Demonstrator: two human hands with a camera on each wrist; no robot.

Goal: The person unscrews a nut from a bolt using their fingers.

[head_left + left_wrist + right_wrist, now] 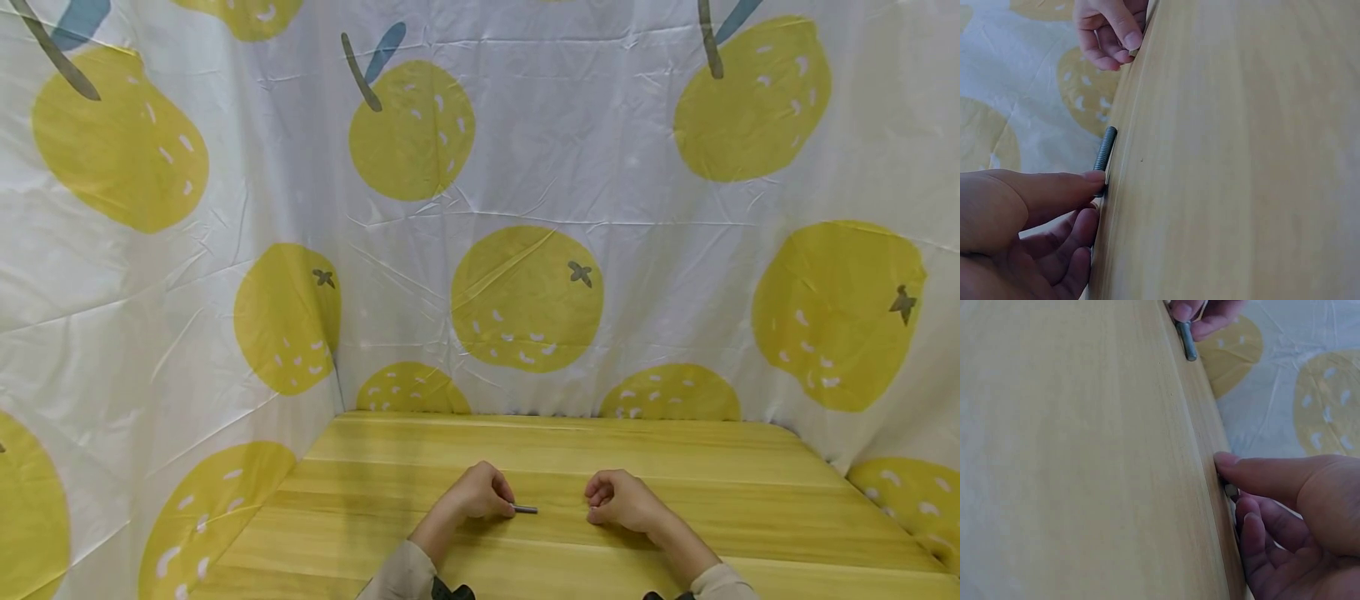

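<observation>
My left hand pinches a grey threaded bolt between thumb and fingers. In the left wrist view the threads of the bolt show clearly, while its near end is hidden by the thumb. My right hand is a short way to the right, thumb and index finger pinching a small metal nut. Fingers cover much of the nut, so its full shape is hard to see. Bolt and nut are apart, with a gap between the two hands just above the tabletop.
A wooden table with yellowish planks lies under both hands. Behind it and along the sides hangs a white curtain printed with yellow fruit.
</observation>
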